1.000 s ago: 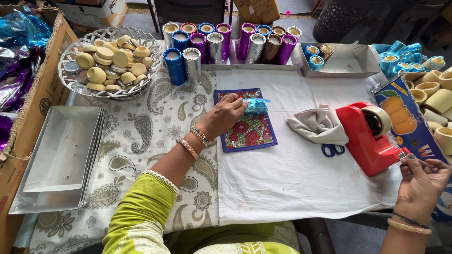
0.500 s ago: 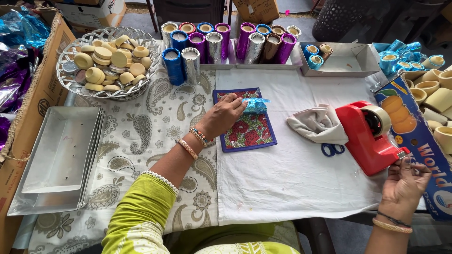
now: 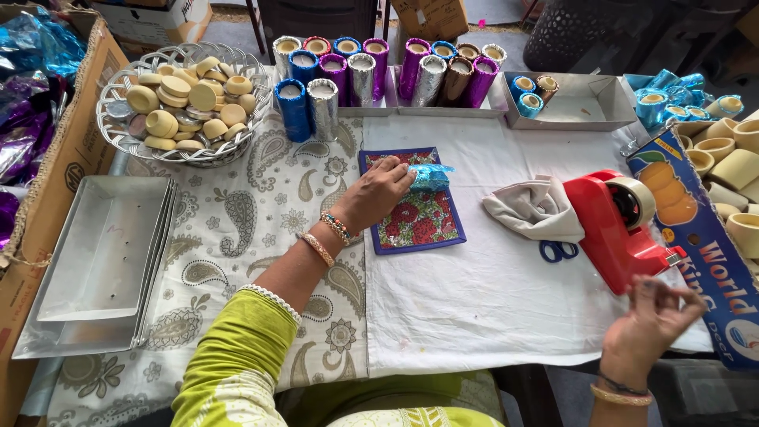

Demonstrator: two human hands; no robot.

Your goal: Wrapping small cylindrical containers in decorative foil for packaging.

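My left hand (image 3: 378, 194) rests on a floral mat (image 3: 415, 221) and holds down a small roll wrapped in blue foil (image 3: 432, 177). Its wrist wears bangles below a green sleeve. My right hand (image 3: 647, 326) hovers at the table's front right edge, just below the red tape dispenser (image 3: 621, 229). Its fingers are loosely curled, and whether clear tape sits between them is too faint to tell.
Foil-wrapped cylinders (image 3: 371, 67) stand in rows at the back. A wire basket (image 3: 111, 126) of tan discs is at the back left, with stacked metal trays (image 3: 95, 261) below it. A beige cloth (image 3: 534, 209) covers blue scissors (image 3: 559, 251). Boxes with clay cups (image 3: 731, 170) stand at the right.
My right hand has drawn away from the tape dispenser's cutter, down and to the left. My left hand has stayed on the blue foil roll.
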